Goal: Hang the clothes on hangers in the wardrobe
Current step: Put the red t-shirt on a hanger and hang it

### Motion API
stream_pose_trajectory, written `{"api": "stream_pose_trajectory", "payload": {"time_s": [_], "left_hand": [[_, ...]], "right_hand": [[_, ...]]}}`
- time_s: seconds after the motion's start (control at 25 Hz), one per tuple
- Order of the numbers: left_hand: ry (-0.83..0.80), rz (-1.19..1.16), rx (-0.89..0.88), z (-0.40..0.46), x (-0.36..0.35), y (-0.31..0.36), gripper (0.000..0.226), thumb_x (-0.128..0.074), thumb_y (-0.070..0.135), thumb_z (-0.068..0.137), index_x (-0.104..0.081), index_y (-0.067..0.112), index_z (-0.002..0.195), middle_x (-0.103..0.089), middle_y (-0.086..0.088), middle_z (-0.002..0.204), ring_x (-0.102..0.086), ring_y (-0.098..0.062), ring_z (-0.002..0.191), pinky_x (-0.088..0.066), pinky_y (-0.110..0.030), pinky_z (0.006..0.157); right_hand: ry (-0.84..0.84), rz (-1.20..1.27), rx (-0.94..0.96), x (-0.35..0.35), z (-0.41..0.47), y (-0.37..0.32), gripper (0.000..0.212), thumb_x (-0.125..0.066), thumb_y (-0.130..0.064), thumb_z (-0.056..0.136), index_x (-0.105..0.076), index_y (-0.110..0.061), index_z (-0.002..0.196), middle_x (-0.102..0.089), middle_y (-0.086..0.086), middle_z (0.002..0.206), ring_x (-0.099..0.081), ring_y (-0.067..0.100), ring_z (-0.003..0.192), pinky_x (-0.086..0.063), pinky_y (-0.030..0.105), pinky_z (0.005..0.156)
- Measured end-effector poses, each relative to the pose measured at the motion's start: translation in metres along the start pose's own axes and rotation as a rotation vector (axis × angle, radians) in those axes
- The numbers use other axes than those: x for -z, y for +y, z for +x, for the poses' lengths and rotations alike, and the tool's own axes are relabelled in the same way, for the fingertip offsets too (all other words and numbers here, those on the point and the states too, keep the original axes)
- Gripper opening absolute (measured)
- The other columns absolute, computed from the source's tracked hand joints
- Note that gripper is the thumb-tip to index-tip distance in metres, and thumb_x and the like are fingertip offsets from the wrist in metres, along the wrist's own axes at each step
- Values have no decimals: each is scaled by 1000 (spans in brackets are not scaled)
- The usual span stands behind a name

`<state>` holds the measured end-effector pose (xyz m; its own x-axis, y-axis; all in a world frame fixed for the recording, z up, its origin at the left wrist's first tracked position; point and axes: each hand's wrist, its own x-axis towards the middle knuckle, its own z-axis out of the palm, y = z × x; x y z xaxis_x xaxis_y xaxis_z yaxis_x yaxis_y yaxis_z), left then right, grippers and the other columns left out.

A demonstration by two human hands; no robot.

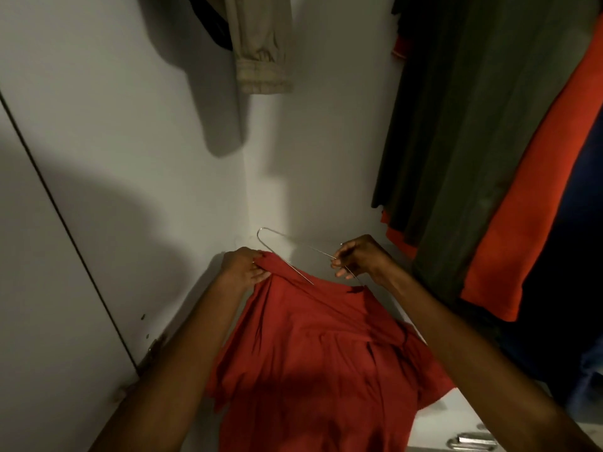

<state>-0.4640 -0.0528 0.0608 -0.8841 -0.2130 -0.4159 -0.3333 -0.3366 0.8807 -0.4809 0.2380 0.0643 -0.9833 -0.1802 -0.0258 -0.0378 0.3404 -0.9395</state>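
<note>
Head: hands (355,259) gripping hanger (284,252)

You will find no text, label, brand, number or sign you can read anywhere in this wardrobe view.

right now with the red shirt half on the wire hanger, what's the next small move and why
Probably slide the shirt's other shoulder over the free end of the wire hanger. The left hand holds the red shirt bunched on one arm of the hanger, while the right hand pinches bare wire, so that side looks undressed.
</note>
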Motion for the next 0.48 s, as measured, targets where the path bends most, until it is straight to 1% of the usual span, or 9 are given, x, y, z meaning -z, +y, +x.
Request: {"api": "stream_pose_trajectory", "payload": {"time_s": [0.04, 0.12, 0.2, 0.24, 0.32, 0.4, 0.48], "left_hand": [[17, 26, 21, 3, 3, 6, 10, -56, -1, 93, -63, 3, 86, -62, -13, 82, -61, -23, 70, -55, -29, 49], [85, 75, 24, 11, 6, 12, 12, -55, -3, 88, -59, 6, 82, -56, -10, 75, -54, -20, 62, -48, -23, 46], [96, 101, -4, 14, 5, 11, 14, -54, -5, 81, -56, 8, 76, -52, -8, 70, -48, -19, 56, -45, -22, 47], [94, 127, -23, 12, 4, 9, 13, -55, -3, 79, -57, 8, 74, -51, -7, 68, -47, -18, 55, -43, -24, 49], [131, 204, -59, 12, 0, 3, 11, -57, -1, 75, -58, 7, 68, -53, -7, 62, -46, -18, 51, -40, -25, 50], [166, 262, -67, 12, -1, -2, 15, -57, -1, 74, -56, 7, 61, -50, -4, 51, -44, -18, 47, -37, -21, 46], [189, 314, -84, 14, -1, -7, 13, -59, 1, 71, -56, 7, 59, -50, -4, 51, -45, -19, 47, -38, -22, 47]], "right_hand": [[-12, -67, 35, 4, -2, 3, 9, -77, 5, 84, -75, 5, 93, -77, 20, 88, -75, 26, 70, -58, 29, 59], [-37, -180, 143, 8, -7, 12, 9, -78, 7, 82, -78, 1, 89, -78, 12, 85, -74, 19, 75, -58, 27, 69], [-40, -160, 229, 10, -16, 25, 13, -75, 13, 78, -78, 3, 86, -77, 7, 81, -72, 15, 76, -54, 22, 76], [-28, -136, 251, 10, -21, 32, 14, -74, 14, 77, -77, 3, 84, -77, 7, 80, -71, 15, 75, -54, 22, 76], [24, -115, 276, 14, -28, 40, 15, -74, 12, 77, -77, -3, 80, -76, 8, 80, -72, 19, 75, -55, 30, 74], [119, -82, 293, 17, -33, 45, 20, -73, 10, 78, -75, -9, 74, -76, 11, 80, -73, 24, 77, -55, 36, 76], [150, -59, 312, 21, -38, 45, 19, -72, 11, 78, -74, -7, 73, -75, 13, 80, -73, 30, 79, -55, 38, 78]]}}
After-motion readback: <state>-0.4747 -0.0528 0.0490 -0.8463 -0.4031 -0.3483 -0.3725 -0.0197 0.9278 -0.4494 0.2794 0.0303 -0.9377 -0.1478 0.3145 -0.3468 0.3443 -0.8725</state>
